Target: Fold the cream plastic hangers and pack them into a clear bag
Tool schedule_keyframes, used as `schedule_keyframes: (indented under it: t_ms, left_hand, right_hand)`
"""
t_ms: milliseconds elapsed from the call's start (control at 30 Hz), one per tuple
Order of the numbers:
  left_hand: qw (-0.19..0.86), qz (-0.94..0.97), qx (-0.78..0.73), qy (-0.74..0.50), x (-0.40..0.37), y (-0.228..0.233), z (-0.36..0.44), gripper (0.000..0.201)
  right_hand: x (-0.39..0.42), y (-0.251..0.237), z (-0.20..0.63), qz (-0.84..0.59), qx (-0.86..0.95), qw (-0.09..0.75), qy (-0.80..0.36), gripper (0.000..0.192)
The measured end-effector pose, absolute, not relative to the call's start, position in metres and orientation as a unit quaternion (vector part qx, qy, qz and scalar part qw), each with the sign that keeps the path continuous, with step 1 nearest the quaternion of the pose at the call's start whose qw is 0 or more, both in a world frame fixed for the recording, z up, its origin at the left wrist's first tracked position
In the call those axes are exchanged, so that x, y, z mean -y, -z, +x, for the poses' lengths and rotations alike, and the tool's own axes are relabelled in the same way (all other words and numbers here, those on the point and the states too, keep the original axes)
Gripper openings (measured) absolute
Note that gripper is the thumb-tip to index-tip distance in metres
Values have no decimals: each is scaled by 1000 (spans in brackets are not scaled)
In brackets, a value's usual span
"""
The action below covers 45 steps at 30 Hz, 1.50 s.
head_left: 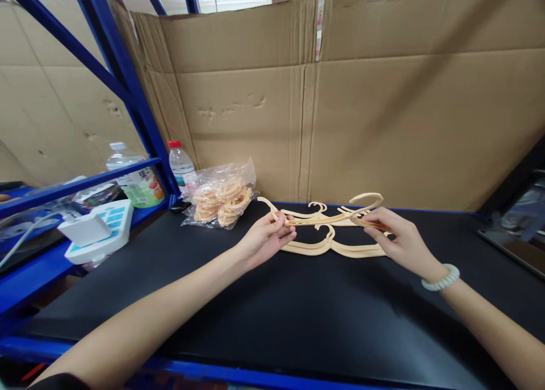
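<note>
My left hand (270,234) pinches one end of a cream-coloured clothes hanger (317,221), thumb on top. The hanger stretches across towards my right hand (395,237), and a large curved hook (367,196) rises beside that hand. My right hand is closed round a slim cream hanger piece (369,224); I cannot tell whether it belongs to the same hanger. Just below and behind the hands, several cream hangers lie on the black tabletop, among them a front hanger (306,248) with its small hook pointing away. My right hand partly covers its right end.
A clear bag (221,194) of cream curved pieces stands at the back left, near a red-capped bottle (181,166). Further left are a larger bottle (138,180) and a white power strip (106,228) with a plug. Cardboard (247,106) walls the back; blue posts frame the left.
</note>
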<state>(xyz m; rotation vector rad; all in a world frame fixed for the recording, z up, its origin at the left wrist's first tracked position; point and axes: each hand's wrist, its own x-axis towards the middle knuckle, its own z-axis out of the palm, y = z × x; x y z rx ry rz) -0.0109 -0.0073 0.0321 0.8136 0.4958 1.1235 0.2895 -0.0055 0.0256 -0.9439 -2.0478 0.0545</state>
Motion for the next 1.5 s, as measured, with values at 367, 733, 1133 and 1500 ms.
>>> schedule_keyframes:
  t_ms: [367,733,1133,1500]
  left_hand:
    - [742,343,-246,-520,7,-33,-10,17]
    - [680,353,-326,-554,6,-25,-7,19]
    - [613,360,-351,-609,8,-23,-7,17]
    - [618,357,-348,-607,15,-24,0,14]
  right_hand:
    - [7,-27,290,-370,819,437,-23,11]
    - [11,-30,283,-336,829,447,-5,13]
    - [15,-23,278,-362,830,425,1,12]
    - [15,-31,281,-438,798,414,-22,17]
